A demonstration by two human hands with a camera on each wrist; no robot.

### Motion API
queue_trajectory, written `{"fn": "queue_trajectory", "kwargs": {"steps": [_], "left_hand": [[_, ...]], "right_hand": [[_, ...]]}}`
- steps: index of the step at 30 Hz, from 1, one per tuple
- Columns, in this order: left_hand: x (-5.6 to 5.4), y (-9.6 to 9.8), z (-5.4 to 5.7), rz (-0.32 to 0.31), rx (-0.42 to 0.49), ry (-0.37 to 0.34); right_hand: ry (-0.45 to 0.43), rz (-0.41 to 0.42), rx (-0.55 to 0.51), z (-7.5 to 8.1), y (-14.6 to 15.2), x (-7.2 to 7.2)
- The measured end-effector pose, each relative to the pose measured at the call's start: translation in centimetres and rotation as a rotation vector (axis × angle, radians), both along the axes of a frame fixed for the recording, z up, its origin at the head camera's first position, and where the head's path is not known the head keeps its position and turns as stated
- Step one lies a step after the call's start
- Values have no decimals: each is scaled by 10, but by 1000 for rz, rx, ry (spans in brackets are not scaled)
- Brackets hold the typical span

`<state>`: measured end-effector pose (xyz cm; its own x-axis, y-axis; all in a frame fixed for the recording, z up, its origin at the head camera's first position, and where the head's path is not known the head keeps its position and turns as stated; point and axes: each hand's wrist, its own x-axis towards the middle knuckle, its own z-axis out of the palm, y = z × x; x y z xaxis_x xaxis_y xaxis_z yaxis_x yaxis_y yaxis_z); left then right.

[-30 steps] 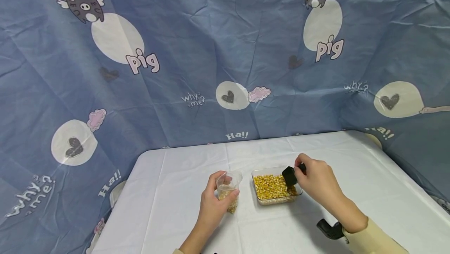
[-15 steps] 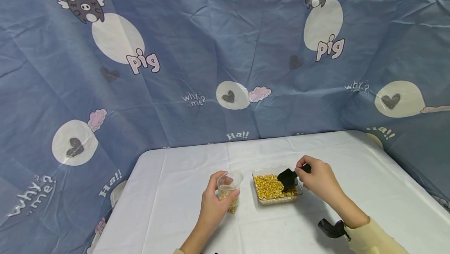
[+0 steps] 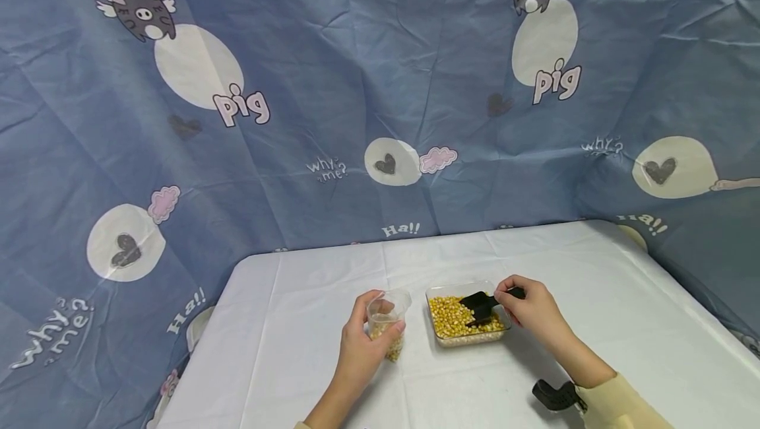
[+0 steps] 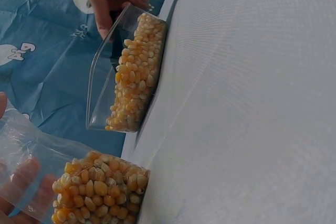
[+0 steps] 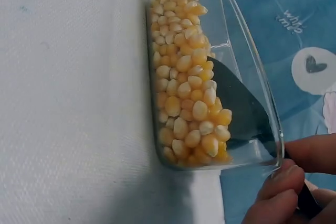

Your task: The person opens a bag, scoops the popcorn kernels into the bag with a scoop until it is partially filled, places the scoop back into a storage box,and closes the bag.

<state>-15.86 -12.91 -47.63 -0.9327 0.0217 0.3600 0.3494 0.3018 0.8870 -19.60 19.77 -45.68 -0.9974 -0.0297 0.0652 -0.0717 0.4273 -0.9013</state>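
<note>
My left hand (image 3: 356, 353) holds a clear plastic bag (image 3: 392, 302) upright by its side, its mouth spread open. Corn kernels fill its lower part, plain to see through the film in the left wrist view. To its right stands a clear rectangular container (image 3: 438, 340) with corn kernels (image 3: 446, 317) inside. Between thumb and fingers, my right hand (image 3: 537, 310) pinches the handle of a small black shovel (image 3: 478, 306) over the container's right rim. The blade lies low and tilted, its edge in among the kernels in the right wrist view.
A white cloth (image 3: 320, 323) covers the table. Behind it hangs a blue curtain (image 3: 332, 99) printed with pigs and words. A black curved strap piece (image 3: 557, 395) sticks out beside the right sleeve (image 3: 620, 406).
The shovel has gone from steep to flatter, and its blade has shifted left across the kernels. My right hand has lowered slightly. My left hand and the bag stay in place.
</note>
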Motion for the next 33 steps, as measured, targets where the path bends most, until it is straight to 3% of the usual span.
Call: {"fn": "queue_trajectory", "kwargs": {"steps": [13, 26, 33], "left_hand": [[0, 0, 2, -3, 14, 7], [1, 0, 1, -5, 3, 22], [2, 1, 2, 4, 4, 13]], "right_hand": [[-122, 10, -194, -10, 2, -4], [-215, 75, -423, -21, 9, -5], [-235, 93, -460, -19, 12, -5]]}}
